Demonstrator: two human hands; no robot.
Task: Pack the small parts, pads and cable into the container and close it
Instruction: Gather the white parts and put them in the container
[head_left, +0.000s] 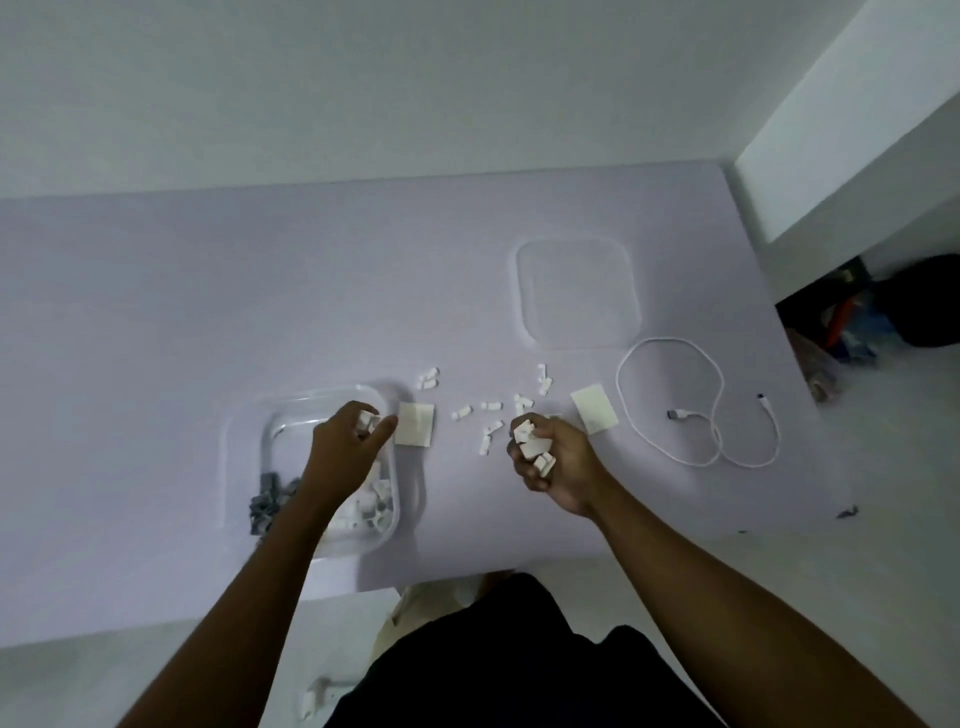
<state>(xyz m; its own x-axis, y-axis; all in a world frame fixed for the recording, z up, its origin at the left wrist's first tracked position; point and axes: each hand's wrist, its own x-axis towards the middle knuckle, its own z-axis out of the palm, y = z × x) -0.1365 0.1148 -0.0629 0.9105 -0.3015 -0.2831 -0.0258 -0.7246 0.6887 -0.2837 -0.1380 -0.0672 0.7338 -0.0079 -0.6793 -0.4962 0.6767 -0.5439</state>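
Two hands work over a pale lilac table (208, 312) as we look down from the head camera. Our left hand (353, 441) hovers over the far right corner of the clear container (311, 397), fingers curled round a few small white parts, thumb stretched toward the nearer pad (415, 423), which lies just beside the container's right wall. Inside the container we see a cluster of grey parts (270, 501) at its near left and a heap of white parts (369, 506) at its near right, partly hidden by the forearm. Our right hand (556, 457) sits near the middle of the table, closed in a loose fist on a handful of white pieces that stick out between the fingers. Between the two hands, loose small parts (461, 413) lie scattered on the tabletop. A second pad (595, 409) rests tilted just right of that hand. Further right, the white cable (701, 405) lies in an open loop, both plugs showing. The clear lid (576, 291) lies flat at the far side, well apart from the container. Dark clutter (857, 322) shows on the floor past the table's right edge.
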